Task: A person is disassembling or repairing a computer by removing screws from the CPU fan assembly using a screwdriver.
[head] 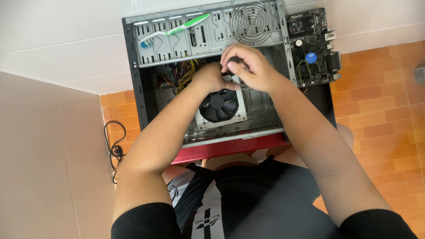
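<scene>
Head view, looking straight down. Open computer case (137,88) lying on its side on an orange tiled floor (380,110), red front edge toward the body. Inside, a black cooling fan (218,105) in a pale square frame, resting on the metal floor of the case. Left hand (214,76) reaching in just above the fan, fingers curled inward, thumb lying along the fan frame's upper edge; whether anything sits inside the curl, cannot tell. Right hand (249,67) just beside and partly over the left, touching it, fingers bent and closed round a small dark object (233,59), mostly hidden, kind not clear. Bundle of yellow, red and black wires (183,73) left of the hands, inside the case. Green and white toothbrush (175,30) lying across the drive bays at the case's top edge. Round wire fan grille (251,22) at the top right of the case. Motherboard (312,46) just beside the case's right wall. Black cable (113,148) coiled on the floor at left.
</scene>
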